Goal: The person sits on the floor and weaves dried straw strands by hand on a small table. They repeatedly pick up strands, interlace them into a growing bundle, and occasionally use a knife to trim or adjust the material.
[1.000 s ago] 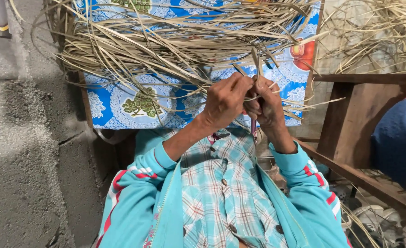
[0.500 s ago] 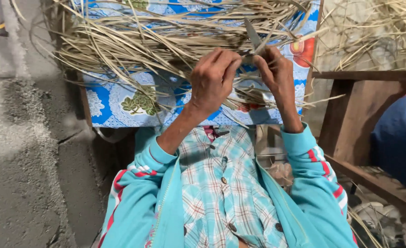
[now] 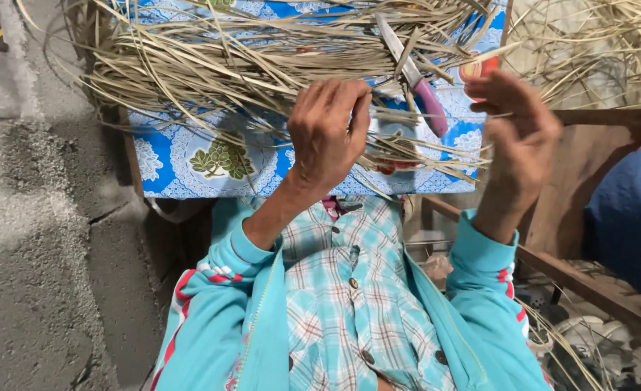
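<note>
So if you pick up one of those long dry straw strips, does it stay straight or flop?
Probably flops: the dried strips look thin and droop over the table's edge. Likely very light, and perhaps brittle, since they look dried out.

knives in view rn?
1. The knife, pink handle, lies on the pile of dried strips, between the left hand and right hand. More could be buried under the strips.

Soft, even daylight falls on my work; my right hand (image 3: 516, 137) blurs slightly, shadows stay faint, edges bend.
</note>
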